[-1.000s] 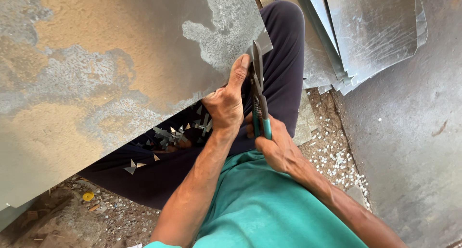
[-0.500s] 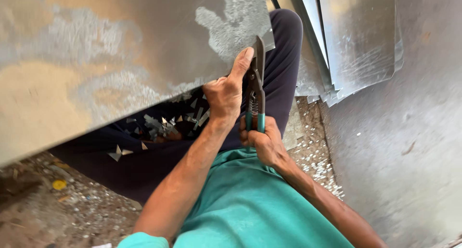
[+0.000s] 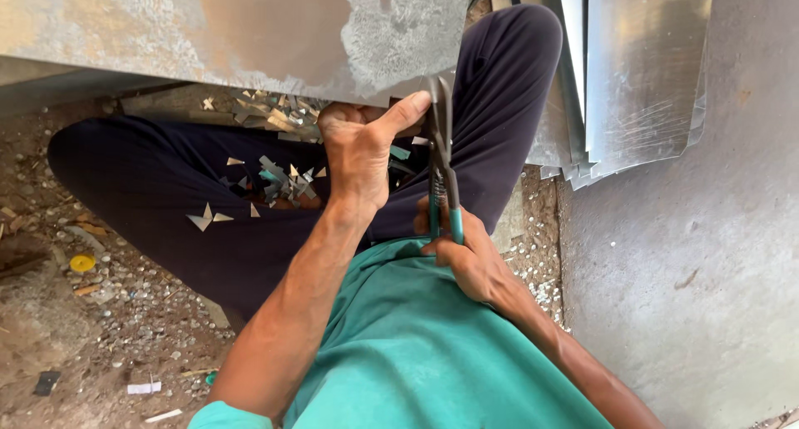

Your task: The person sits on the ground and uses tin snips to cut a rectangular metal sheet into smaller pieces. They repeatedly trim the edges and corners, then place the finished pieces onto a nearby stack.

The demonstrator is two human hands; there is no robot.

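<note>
At the sheet's lower edge, the left hand (image 3: 359, 150) is gripping the metal sheet (image 3: 250, 29) while the right hand (image 3: 466, 254) is squeezing the tin snips (image 3: 439, 158); cutting appears underway, so the next move likely calls for advancing the blades.

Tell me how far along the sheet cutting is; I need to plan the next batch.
Done: many small metal offcuts lie on the dark trousers, so trimming has gone on a while. In hand: the left hand steadies the big sheet's edge while the right hand squeezes the green-handled snips there. Left: the cut's remaining length is hidden; more sheets lean by the wall.
</note>
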